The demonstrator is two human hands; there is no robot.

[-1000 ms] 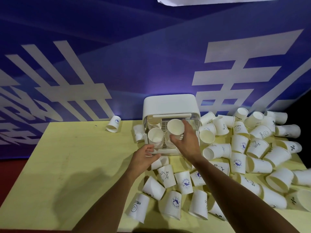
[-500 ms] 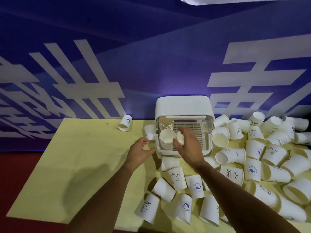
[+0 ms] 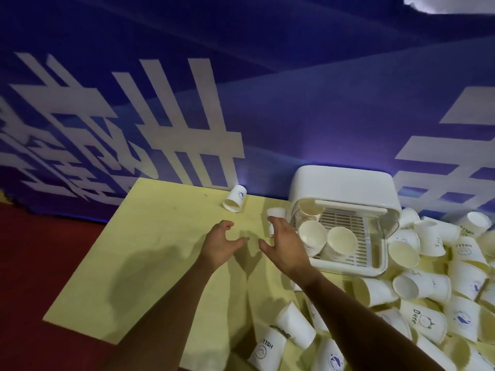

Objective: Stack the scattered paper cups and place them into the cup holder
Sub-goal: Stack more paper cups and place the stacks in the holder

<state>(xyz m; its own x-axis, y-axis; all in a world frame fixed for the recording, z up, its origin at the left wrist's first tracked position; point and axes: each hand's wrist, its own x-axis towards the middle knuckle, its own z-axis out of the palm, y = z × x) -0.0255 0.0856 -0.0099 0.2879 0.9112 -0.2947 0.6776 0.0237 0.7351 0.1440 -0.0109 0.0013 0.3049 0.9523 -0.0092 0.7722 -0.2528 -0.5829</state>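
Hands: our left hand [image 3: 218, 246] & right hand [image 3: 285, 247] both spread, empty, over table [image 3: 150, 253].
Why: we judge right's poised to take cup [image 3: 276, 213] beside cup holder [image 3: 340, 183].

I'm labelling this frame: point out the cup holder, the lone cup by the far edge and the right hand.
cup holder [image 3: 342, 184]: head view, its white top.
lone cup [image 3: 237, 196]: head view, its side wall.
right hand [image 3: 285, 246]: head view, back of hand.
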